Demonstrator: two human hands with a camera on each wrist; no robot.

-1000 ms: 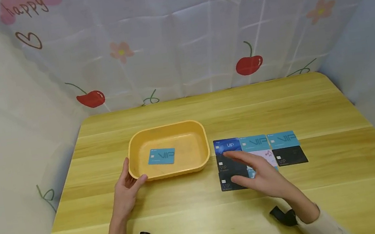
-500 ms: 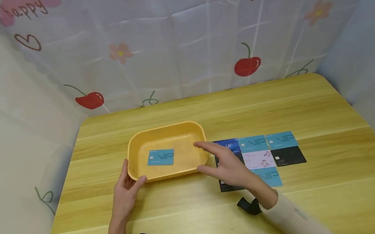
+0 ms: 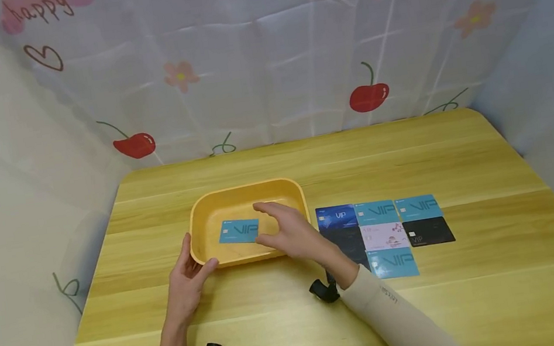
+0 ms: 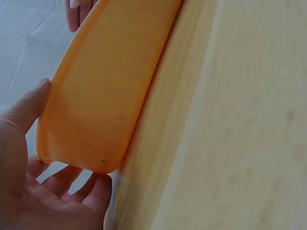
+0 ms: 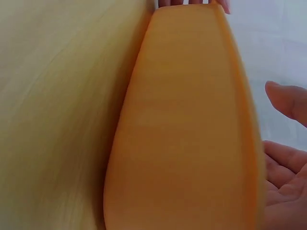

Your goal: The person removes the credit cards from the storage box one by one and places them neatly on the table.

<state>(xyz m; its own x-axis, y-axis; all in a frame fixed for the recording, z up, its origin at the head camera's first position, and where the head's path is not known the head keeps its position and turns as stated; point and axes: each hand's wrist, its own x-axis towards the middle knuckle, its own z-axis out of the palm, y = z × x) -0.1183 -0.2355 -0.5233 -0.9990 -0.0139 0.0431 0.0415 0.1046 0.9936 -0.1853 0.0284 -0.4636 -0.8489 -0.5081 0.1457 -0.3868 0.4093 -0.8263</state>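
My left hand holds the left front corner of a yellow plastic tray, thumb near the rim. In the left wrist view its fingers curl against the end wall of the tray. A light blue VIP card lies on the tray's floor. Above the tray's right half hovers my right hand, thumb and fingers spread and nothing between them, its tips beside that card's right edge. In the right wrist view the right hand shows past the tray's rim.
Right of the tray, cards lie in rows: a dark blue card, several light blue ones, a pinkish-white card, a black card. My right forearm partly hides dark cards. A patterned curtain stands behind the table.
My right hand has moved left from above the cards on the table to over the tray. The left hand and the tray have stayed put.
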